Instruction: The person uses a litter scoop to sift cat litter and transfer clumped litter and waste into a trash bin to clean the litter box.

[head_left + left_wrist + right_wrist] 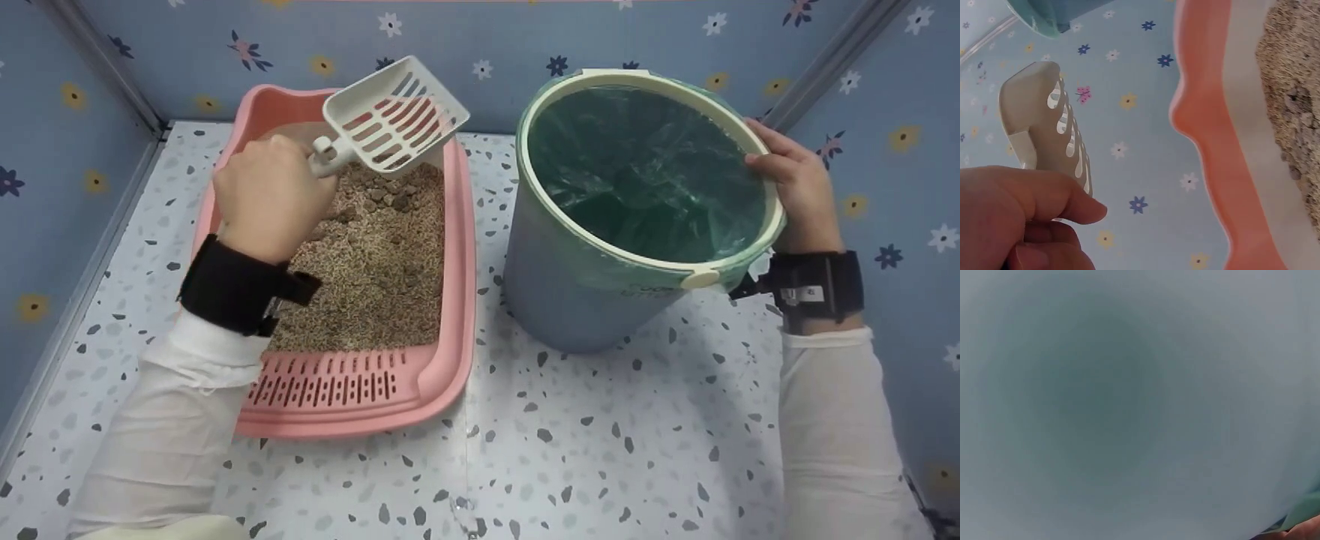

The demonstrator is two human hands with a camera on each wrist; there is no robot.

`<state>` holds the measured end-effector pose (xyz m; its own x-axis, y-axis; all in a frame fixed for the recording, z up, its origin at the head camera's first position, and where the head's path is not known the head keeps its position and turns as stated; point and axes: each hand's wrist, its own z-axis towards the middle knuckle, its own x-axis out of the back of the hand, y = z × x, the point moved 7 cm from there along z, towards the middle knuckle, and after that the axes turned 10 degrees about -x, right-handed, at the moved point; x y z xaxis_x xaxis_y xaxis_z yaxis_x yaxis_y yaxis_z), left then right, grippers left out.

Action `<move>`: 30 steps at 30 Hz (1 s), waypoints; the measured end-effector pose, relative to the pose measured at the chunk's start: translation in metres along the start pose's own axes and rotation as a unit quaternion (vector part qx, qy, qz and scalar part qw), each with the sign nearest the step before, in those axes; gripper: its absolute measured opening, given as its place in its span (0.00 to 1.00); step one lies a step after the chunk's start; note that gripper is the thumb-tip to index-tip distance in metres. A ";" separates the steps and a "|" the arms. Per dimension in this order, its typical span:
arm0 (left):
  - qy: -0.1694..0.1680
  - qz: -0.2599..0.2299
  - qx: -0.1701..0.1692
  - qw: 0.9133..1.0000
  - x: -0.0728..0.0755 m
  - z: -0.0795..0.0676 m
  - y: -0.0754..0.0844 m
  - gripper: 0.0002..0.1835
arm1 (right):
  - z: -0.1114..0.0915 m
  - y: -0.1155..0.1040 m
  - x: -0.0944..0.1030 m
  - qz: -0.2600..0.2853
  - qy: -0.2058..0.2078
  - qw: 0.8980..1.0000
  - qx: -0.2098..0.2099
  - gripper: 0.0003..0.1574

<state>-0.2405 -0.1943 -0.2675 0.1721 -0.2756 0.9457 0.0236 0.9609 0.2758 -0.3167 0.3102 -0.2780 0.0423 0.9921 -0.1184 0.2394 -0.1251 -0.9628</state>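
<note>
My left hand (274,199) grips the handle of a light grey slotted litter scoop (397,112), raised over the far end of a pink litter box (461,262). Its slots show no litter resting on them. In the left wrist view the scoop (1039,112) is seen from the side, tilted, with the fingers (1050,191) curled round its handle. The right hand (802,187) holds the rim of a trash bin (585,292) at its right side, thumb over the edge. Inside the bin is a green plastic liner (637,180). The right wrist view is mostly filled by the bin's blurred wall (1129,405).
Brown granular litter (367,277) fills the box, with darker clumps (390,196) near the far end. A perforated pink step (330,382) forms its near end. Flowered blue panels (495,45) stand behind and at both sides. The speckled floor (570,450) lies under everything.
</note>
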 end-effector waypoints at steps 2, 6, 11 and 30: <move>-0.022 -0.002 -0.001 1.000 -0.007 -0.006 -0.015 0.17 | 0.000 0.000 -0.001 0.001 0.000 1.000 -0.004 0.32; -0.064 -0.015 0.001 0.998 -0.020 -0.022 -0.041 0.24 | 0.001 0.001 -0.003 0.001 0.000 1.000 -0.008 0.32; -0.119 -0.034 0.008 0.992 -0.034 -0.039 -0.064 0.27 | 0.001 0.000 -0.004 0.000 -0.006 1.000 0.000 0.32; -0.263 0.032 0.017 0.964 -0.051 -0.081 -0.087 0.25 | 0.000 0.001 -0.006 0.026 -0.017 0.999 -0.006 0.32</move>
<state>-0.1719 -0.2618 -0.3534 -0.3518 -0.1981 0.9149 -0.0043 0.9777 0.2100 -0.3166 0.3038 -0.2782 0.0218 0.9839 -0.1774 0.2485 -0.1772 -0.9523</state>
